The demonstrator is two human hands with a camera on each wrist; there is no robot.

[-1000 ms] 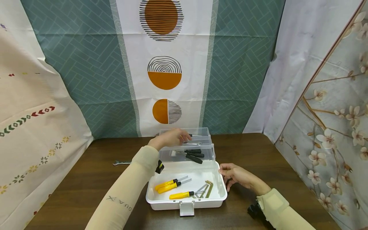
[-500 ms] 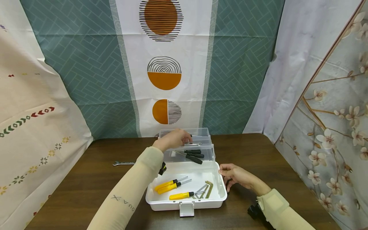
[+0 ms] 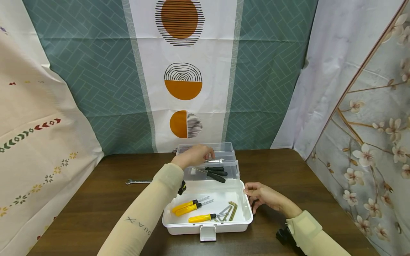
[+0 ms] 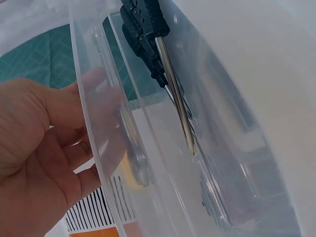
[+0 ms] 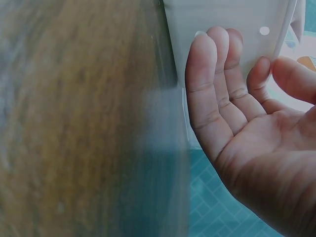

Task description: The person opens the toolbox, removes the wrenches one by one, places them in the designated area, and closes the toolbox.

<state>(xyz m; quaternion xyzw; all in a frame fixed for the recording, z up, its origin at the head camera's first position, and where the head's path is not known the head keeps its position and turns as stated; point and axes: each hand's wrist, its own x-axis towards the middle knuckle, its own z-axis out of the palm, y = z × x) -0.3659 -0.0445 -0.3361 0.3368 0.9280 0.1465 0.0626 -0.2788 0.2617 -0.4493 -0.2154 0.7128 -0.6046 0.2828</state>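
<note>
A white toolbox stands with its lid back and its clear trays fanned out behind. In the upper clear tray my left hand has bent fingers at a silver wrench, seeming to hold it. The left wrist view shows these fingers blurred through the clear tray wall, touching the wrench. My right hand pinches the box's right rim between thumb and forefinger. Its other fingers lie along the outer wall in the right wrist view. Black-handled screwdrivers lie in the lower clear tray.
Inside the box lie yellow-handled screwdrivers and brass-coloured hex keys. Another wrench rests on the brown table, left of the box. Hanging cloths close off the back and sides. A latch sticks out at the box's front.
My left hand has shifted slightly to the right over the upper tray, and the wrench there has moved a little. My right hand has kept its place on the rim.
</note>
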